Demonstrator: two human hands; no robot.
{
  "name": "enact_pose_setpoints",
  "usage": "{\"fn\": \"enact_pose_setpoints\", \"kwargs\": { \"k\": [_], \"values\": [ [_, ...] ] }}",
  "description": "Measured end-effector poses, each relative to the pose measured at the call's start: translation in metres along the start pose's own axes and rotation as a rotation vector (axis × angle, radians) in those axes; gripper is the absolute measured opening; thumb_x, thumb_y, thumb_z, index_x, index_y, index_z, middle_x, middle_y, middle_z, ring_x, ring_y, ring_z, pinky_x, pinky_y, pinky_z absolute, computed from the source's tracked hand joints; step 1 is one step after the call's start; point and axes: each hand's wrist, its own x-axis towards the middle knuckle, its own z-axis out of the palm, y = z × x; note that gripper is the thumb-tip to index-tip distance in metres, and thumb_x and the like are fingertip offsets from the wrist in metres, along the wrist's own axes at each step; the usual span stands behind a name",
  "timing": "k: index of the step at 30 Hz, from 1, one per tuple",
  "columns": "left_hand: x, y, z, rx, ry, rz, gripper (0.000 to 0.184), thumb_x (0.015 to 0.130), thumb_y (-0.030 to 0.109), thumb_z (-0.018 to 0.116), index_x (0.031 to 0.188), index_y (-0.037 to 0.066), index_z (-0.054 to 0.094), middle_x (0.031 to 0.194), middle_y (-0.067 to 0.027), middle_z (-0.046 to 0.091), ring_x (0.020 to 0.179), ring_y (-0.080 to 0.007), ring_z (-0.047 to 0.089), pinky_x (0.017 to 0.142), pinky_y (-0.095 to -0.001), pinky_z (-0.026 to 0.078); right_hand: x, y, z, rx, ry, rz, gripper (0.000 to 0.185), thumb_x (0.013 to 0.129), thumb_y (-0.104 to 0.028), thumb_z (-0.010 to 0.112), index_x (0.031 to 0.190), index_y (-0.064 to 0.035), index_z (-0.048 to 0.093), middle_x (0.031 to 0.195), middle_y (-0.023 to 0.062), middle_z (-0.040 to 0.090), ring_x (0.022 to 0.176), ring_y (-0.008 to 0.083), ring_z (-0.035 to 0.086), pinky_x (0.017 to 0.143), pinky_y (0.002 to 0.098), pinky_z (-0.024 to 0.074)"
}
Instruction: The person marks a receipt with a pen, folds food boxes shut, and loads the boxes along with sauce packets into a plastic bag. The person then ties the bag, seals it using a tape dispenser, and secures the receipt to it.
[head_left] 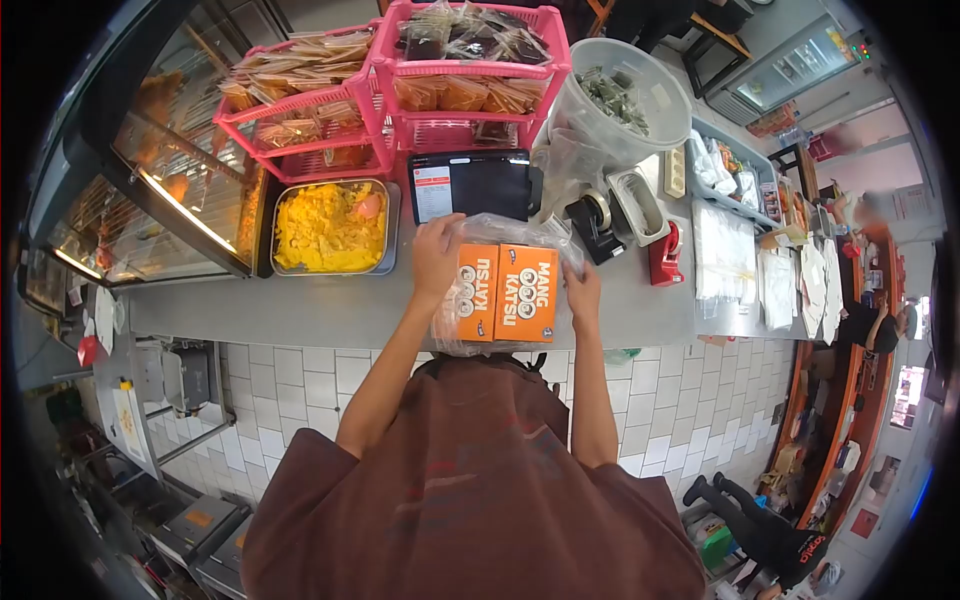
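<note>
Two orange food boxes (525,293) lettered "KATSU" sit side by side inside a clear plastic bag (510,228) at the counter's front edge, close to my body. My left hand (437,250) is closed on the bag's upper left side, beside the boxes. On the right, my right hand (581,290) pinches the bag's edge next to the other box. Plastic bunches up behind the boxes and along their left side. Just beyond the bag stands a tablet (472,187) with a lit screen.
A steel tray of yellow food (332,228) lies left, by a heated display case (185,150). Pink baskets (470,68) of sauce packets stand behind. A plastic tub (655,90), a tape dispenser (595,228) and a red dispenser (667,255) are right. A person (765,525) is at lower right.
</note>
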Motion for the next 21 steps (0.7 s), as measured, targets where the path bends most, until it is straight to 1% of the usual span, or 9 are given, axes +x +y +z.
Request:
{"fn": "enact_pose_setpoints", "kwargs": {
  "k": [3,4,6,7,10,12,16,19,21],
  "values": [
    [-0.026,0.02,-0.019,0.038,-0.048,0.199,0.05,0.083,0.022,0.076,0.128,0.007,0.06,0.113,-0.0121,0.067,0.108,-0.0344,0.058,0.093,-0.0441,0.046,-0.046,-0.018,-0.004,0.045,0.27,-0.313,0.037,0.091,-0.027,0.074,0.104,0.0055,0.063,0.09,0.0128,0.063,0.08,0.0181,0.057,0.074,0.0337,0.0473],
    [-0.036,0.034,-0.025,0.097,0.027,0.154,0.051,0.082,0.02,0.077,0.128,0.005,0.06,0.112,-0.014,0.067,0.106,-0.0336,0.06,0.093,-0.0427,0.047,-0.059,-0.016,-0.005,0.075,0.375,-0.414,0.034,0.09,-0.024,0.075,0.101,0.0059,0.063,0.088,0.0116,0.062,0.077,0.0173,0.056,0.071,0.0339,0.0469],
    [-0.061,0.063,-0.03,0.211,0.162,0.061,0.053,0.08,0.017,0.078,0.128,0.001,0.059,0.108,-0.0179,0.068,0.102,-0.0319,0.063,0.093,-0.0398,0.049,-0.071,0.016,-0.007,0.076,0.289,-0.338,0.032,0.09,-0.023,0.073,0.102,0.005,0.064,0.087,0.0131,0.064,0.074,0.0184,0.058,0.07,0.0345,0.0478],
    [-0.078,0.053,-0.029,0.18,0.15,0.008,0.05,0.081,0.018,0.076,0.124,0.001,0.06,0.101,-0.0189,0.068,0.1,-0.0344,0.064,0.089,-0.0426,0.049,-0.08,0.023,-0.016,0.044,0.199,-0.255,0.032,0.09,-0.023,0.073,0.103,0.0047,0.065,0.086,0.0136,0.065,0.073,0.0187,0.058,0.069,0.0347,0.0481],
    [-0.119,0.008,-0.054,0.183,-0.165,-0.203,0.039,0.081,0.017,0.071,0.115,0.0,0.061,0.087,-0.0212,0.068,0.083,-0.0383,0.066,0.075,-0.0464,0.052,-0.105,0.009,-0.053,-0.123,-0.166,0.074,0.034,0.091,-0.026,0.073,0.104,0.0043,0.066,0.086,0.0145,0.068,0.071,0.019,0.06,0.065,0.0351,0.0489],
    [-0.116,0.047,-0.081,0.199,-0.256,-0.371,0.029,0.082,0.014,0.068,0.107,0.0,0.063,0.072,-0.0186,0.063,0.064,-0.0296,0.065,0.062,-0.0426,0.05,-0.122,-0.045,-0.079,-0.164,-0.244,0.038,0.036,0.09,-0.03,0.074,0.101,0.0037,0.067,0.079,0.0117,0.067,0.067,0.0172,0.059,0.063,0.0345,0.048],
    [-0.093,0.083,-0.114,0.053,-0.397,-0.398,0.021,0.083,0.009,0.065,0.103,0.001,0.065,0.062,-0.0087,0.057,0.056,-0.012,0.054,0.053,-0.0316,0.043,-0.14,-0.141,-0.123,-0.068,-0.337,0.101,0.038,0.089,-0.035,0.075,0.092,0.0029,0.069,0.068,0.0067,0.063,0.061,0.0129,0.056,0.06,0.0322,0.0456],
    [-0.083,0.098,-0.125,0.036,-0.312,-0.337,0.02,0.084,0.005,0.065,0.104,0.001,0.065,0.061,-0.0011,0.052,0.056,-0.0062,0.047,0.052,-0.0266,0.04,-0.117,-0.157,-0.147,-0.277,-0.336,-0.264,0.037,0.09,-0.034,0.075,0.087,0.0027,0.068,0.064,0.0045,0.06,0.059,0.0115,0.052,0.059,0.031,0.0444],
    [-0.073,0.111,-0.131,0.05,-0.217,-0.26,0.022,0.085,0.005,0.067,0.106,0.002,0.065,0.063,0.0031,0.051,0.056,-0.006,0.045,0.053,-0.0249,0.039,-0.081,-0.141,-0.166,-0.356,-0.335,-0.323,0.039,0.091,-0.035,0.073,0.086,0.0037,0.068,0.065,0.0051,0.059,0.06,0.0108,0.051,0.059,0.0303,0.0442]
  ]
}}
